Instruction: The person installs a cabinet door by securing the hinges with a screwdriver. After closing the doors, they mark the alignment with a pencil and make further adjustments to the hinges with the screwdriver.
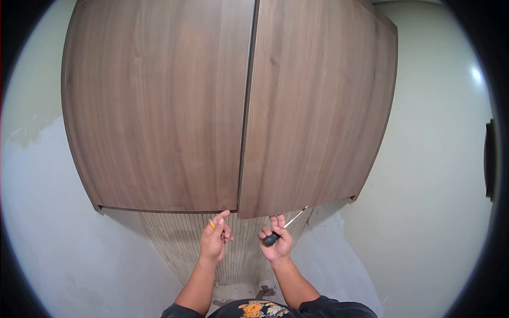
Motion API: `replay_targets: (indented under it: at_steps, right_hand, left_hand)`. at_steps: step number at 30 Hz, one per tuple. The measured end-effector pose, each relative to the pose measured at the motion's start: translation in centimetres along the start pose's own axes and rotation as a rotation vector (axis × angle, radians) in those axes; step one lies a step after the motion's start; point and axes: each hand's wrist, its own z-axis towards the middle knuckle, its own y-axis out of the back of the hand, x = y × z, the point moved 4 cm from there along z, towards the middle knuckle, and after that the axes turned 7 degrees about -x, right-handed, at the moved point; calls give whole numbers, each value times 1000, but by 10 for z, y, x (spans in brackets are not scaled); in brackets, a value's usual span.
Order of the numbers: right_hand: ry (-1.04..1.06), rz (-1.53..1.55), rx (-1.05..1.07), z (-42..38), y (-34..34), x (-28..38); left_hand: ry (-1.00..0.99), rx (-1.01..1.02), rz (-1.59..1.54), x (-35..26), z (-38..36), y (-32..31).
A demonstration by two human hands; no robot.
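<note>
My right hand [278, 244] is closed around the black handle of a screwdriver [271, 239], whose thin metal shaft slants up to the right. Two of its fingers reach up to the lower edge of the right cabinet door [313, 116], their tips partly hidden by it. A short yellow pencil [212, 224] sticks out between the fingers of my left hand [213, 238]. The index finger of that hand points at the lower corner of the left cabinet door [159, 116], close to the gap between the doors. In this view the right door's bottom edge hangs slightly lower than the left's.
Beneath the cabinet is a ribbed, light wall panel [185, 233]. Pale plastered walls [435, 159] stand on both sides, with a dark object [489, 159] at the far right. Down near my body lie grey-brown pieces [265, 291] that I cannot identify.
</note>
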Motion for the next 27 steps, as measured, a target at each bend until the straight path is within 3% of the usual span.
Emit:
replay_targets:
  at_steps: [4,17,20,25,27]
  right_hand:
    - [19,-3,14,3,6,-1]
    - [86,-76,-37,6,4,-2]
    - [144,-203,-153,-3,12,-1]
    - [-67,-628,-203,-40,62,-38]
    - [-165,-823,-155,-58,56,-59]
  left_hand:
    - [-75,35,-8,-10,-1,-5]
    - [37,167,119,3,-20,4]
    - [78,159,230,19,-26,1]
    - [246,133,264,64,-32,13]
    - [122,128,431,84,-27,31]
